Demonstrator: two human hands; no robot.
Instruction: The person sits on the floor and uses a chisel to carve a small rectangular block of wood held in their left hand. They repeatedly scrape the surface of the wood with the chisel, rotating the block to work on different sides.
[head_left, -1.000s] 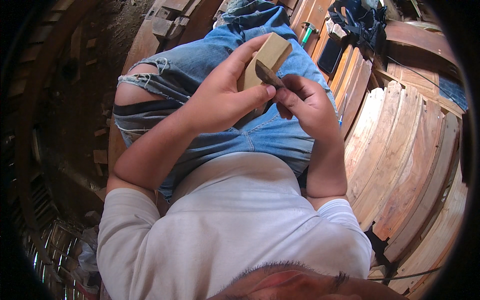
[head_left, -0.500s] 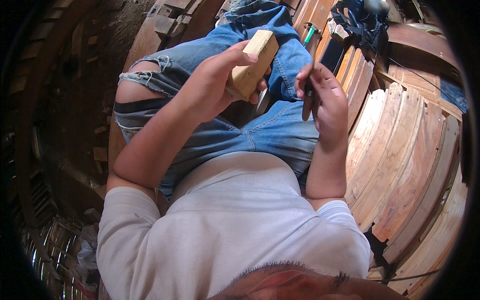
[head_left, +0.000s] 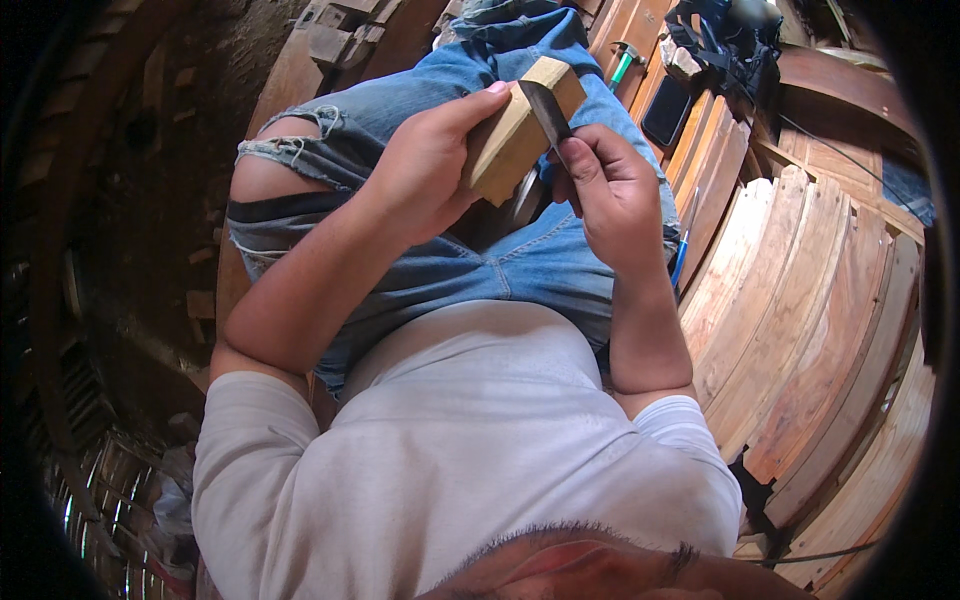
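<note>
My left hand (head_left: 437,165) is closed round a pale yellow wooden block (head_left: 515,140), holding it tilted above my lap with the thumb along its side. In my right hand (head_left: 612,190) is a knife (head_left: 545,112) with a wide dark blade. The blade lies across the block's upper part and seems to touch it. My right thumb presses near the base of the blade; the fingers hide most of the handle.
Blue jeans (head_left: 420,95), torn at the knee, cover my legs. To the right lie a green-handled hammer (head_left: 622,68), a black phone (head_left: 667,110), a blue pen-like stick (head_left: 681,258) and a black bag (head_left: 735,50). Wooden planks (head_left: 790,310) fill the right side; wood offcuts (head_left: 335,40) sit at far left.
My right hand has moved left and turned the knife, bringing its blade from beside the block onto it. The block has shifted slightly right in my left hand.
</note>
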